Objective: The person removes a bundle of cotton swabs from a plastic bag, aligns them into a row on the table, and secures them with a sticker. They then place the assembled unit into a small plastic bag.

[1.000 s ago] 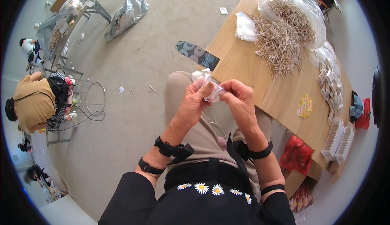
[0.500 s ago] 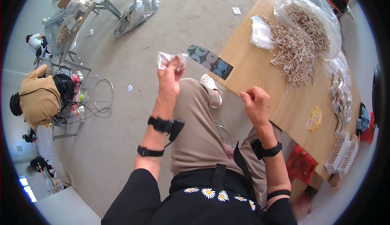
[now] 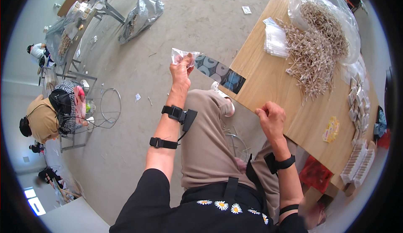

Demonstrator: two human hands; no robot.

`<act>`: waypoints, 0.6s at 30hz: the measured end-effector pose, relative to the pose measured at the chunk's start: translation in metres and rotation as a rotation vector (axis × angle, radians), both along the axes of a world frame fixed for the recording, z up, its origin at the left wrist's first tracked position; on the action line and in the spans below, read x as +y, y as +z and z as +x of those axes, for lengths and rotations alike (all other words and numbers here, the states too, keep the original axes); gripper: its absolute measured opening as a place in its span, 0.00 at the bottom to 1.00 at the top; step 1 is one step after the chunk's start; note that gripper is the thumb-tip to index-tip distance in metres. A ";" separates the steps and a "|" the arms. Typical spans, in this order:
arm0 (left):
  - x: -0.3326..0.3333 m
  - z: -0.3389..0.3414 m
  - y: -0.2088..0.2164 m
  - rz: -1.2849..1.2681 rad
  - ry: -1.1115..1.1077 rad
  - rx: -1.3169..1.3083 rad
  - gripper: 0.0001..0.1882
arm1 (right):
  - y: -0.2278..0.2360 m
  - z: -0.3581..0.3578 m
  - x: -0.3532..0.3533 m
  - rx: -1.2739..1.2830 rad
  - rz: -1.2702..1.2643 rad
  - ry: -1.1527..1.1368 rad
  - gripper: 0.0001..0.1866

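Wooden table [image 3: 268, 81] alongside, hands now parted, the left hand [image 3: 181, 70] alone pinches a clear bag [image 3: 177, 54]; the right hand [image 3: 272, 117] curls closed, contents unseen.

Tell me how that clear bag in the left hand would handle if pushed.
The clear bag is probably floppy, since its film looks thin and creased. It seems light, too: the left hand alone holds it.
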State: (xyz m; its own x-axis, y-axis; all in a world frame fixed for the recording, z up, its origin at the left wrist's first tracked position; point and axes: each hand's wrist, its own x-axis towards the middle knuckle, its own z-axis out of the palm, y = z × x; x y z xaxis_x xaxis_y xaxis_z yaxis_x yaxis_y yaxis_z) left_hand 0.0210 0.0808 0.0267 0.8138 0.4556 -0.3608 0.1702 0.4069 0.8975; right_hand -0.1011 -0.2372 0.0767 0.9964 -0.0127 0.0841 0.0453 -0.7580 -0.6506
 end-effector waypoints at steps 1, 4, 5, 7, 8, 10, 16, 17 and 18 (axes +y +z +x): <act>0.001 -0.001 0.000 0.009 -0.029 -0.022 0.12 | 0.000 0.000 0.000 0.005 0.007 0.002 0.12; -0.004 -0.001 0.007 -0.005 -0.024 -0.054 0.12 | -0.001 0.000 -0.001 0.020 0.007 -0.005 0.12; -0.004 -0.001 0.007 -0.004 -0.024 -0.053 0.12 | -0.001 0.000 0.000 0.021 0.008 -0.005 0.12; -0.004 -0.001 0.008 0.011 -0.084 -0.060 0.12 | 0.000 0.000 0.000 0.021 0.007 -0.017 0.12; -0.002 0.000 0.005 0.012 -0.085 -0.060 0.12 | 0.000 0.000 0.001 0.021 0.008 -0.017 0.12; 0.000 0.000 0.000 0.012 -0.141 -0.097 0.13 | -0.001 0.000 0.001 -0.002 0.009 -0.007 0.12; -0.017 -0.003 0.004 -0.111 -0.120 -0.053 0.15 | -0.001 -0.001 0.001 -0.005 0.009 -0.012 0.11; -0.022 -0.005 0.005 -0.111 -0.125 -0.053 0.15 | -0.001 -0.001 0.000 -0.006 0.009 -0.016 0.11; -0.027 -0.007 0.007 -0.145 -0.125 -0.040 0.16 | -0.002 -0.002 0.000 -0.017 0.007 -0.018 0.12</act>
State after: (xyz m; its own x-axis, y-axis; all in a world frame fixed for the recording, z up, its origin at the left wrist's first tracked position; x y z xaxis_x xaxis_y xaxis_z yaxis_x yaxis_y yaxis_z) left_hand 0.0144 0.0534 0.0332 0.8756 0.2957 -0.3819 0.1930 0.5104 0.8380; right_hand -0.1028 -0.2367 0.0745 0.9944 -0.0311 0.1011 0.0430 -0.7545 -0.6549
